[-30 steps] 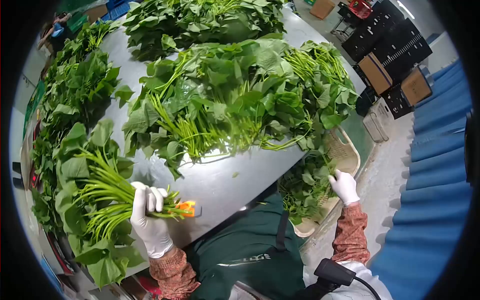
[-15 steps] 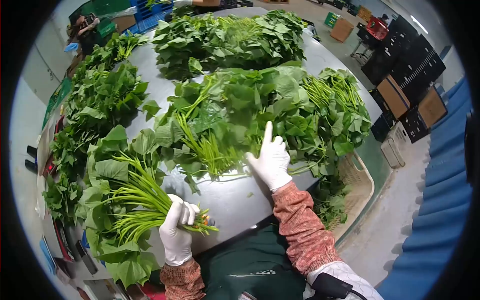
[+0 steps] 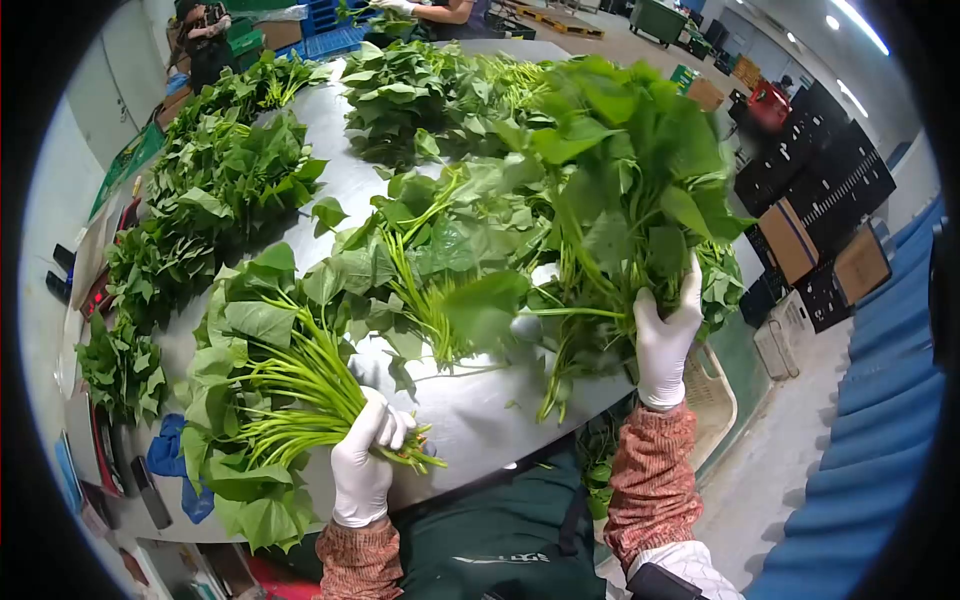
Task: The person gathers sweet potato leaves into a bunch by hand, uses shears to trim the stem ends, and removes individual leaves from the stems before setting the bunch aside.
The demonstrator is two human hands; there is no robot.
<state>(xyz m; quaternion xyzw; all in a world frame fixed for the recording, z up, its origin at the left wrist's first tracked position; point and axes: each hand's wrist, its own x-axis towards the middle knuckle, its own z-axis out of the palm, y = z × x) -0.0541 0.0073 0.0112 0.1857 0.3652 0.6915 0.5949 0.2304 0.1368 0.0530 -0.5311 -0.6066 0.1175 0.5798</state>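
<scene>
Stem bundle (image 3: 312, 395), one, in tightly curled left hand (image 3: 368, 450), leafy bunch (image 3: 640, 180), one, clasped by half-curled right hand (image 3: 665, 345)

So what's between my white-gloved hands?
Green stem ends at your left hand, then silver metal tabletop, then dangling green stems by your right hand, in the head view.

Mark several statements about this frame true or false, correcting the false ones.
1. The left hand grips a bundle of stems. True.
2. The right hand is bare. False: it wears a white glove.
3. Green leaves rise above the right hand. True.
4. The cream basket stands on top of the table. False: it sits lower, beyond the table's edge.
5. A blue curtain hangs at the picture's right. True.
</scene>
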